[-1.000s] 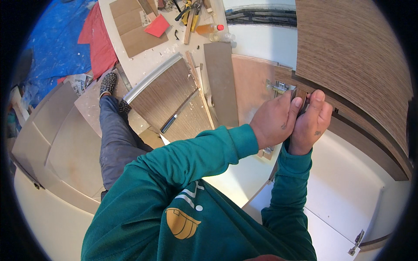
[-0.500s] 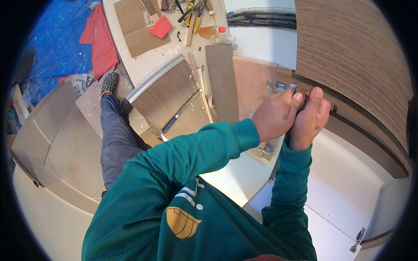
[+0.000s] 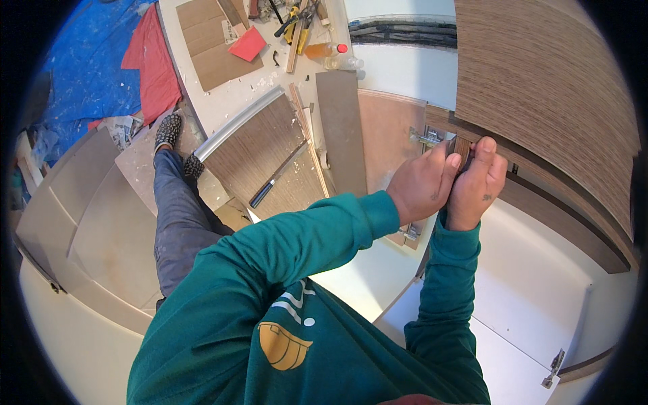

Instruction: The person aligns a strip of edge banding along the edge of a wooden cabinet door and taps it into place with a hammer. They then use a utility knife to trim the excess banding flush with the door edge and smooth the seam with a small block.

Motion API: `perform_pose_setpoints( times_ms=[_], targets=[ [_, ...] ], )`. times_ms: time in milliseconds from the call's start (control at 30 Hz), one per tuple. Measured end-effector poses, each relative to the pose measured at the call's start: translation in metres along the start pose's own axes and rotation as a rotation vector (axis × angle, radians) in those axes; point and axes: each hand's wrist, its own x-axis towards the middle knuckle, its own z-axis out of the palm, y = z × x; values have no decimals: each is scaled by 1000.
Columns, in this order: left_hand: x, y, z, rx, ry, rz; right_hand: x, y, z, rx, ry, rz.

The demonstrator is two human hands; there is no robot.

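At the right of centre, my left hand [image 3: 424, 181] and my right hand [image 3: 476, 185] are close together, fingers curled. They close from either side on a narrow upright panel edge [image 3: 462, 146] with brown wood grain, which shows between them. Both thumbs lie near the top of the grip. My fingertips are hidden, and I cannot tell whether a small piece is also under them. A metal hinge [image 3: 429, 137] sits just beyond my left hand, and a second hinge [image 3: 409, 233] is below it on the pale wooden door [image 3: 388, 135].
A large wood-grain panel [image 3: 540, 74] rises at the far right. A handsaw [image 3: 278, 174] lies on a loose board [image 3: 256, 145] left of my arm. Bottles [image 3: 325, 50], pliers [image 3: 305, 27] and cardboard [image 3: 209, 47] rest on the worktable. Another hinge [image 3: 553, 370] is at lower right.
My left thumb has drawn down and slightly left, so more of the brown edge shows between my hands. Otherwise both hands stay at the same spot.
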Motion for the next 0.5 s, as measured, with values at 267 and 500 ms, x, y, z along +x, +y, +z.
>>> perform_pose_setpoints(
  times_ms=[267,500],
  targets=[
    [3,3,1,-10,14,-18,1,3,0,-30,18,-25],
    [8,4,2,7,38,-2,0,0,1,-38,17,-26]
  ],
)
